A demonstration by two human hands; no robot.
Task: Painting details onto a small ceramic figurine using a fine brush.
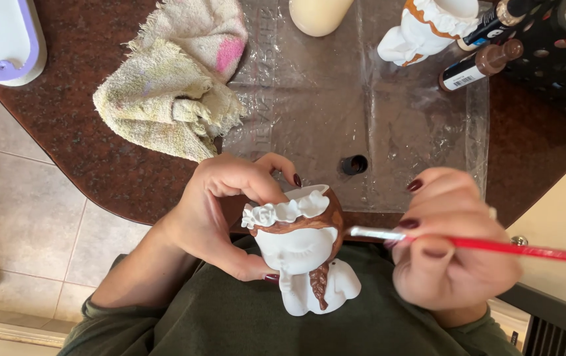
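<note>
Head view: the left hand [220, 214] cups the white ceramic girl-head figurine with brown-painted hair [306, 247], thumb and fingers wrapped round its far side, holding it off the near edge of the dark granite table [98, 151]. The right hand [451, 244] pinches a red-handled paintbrush [494, 246]. Its long axis runs level left to right; the silver ferrule tip meets the figurine's right side.

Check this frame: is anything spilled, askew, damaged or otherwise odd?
Nothing is spilled or broken. Two things look untidy: a brown paint bottle lies on its side on the plastic sheet, and a small black cap sits loose there. The stained towel is crumpled.
</note>
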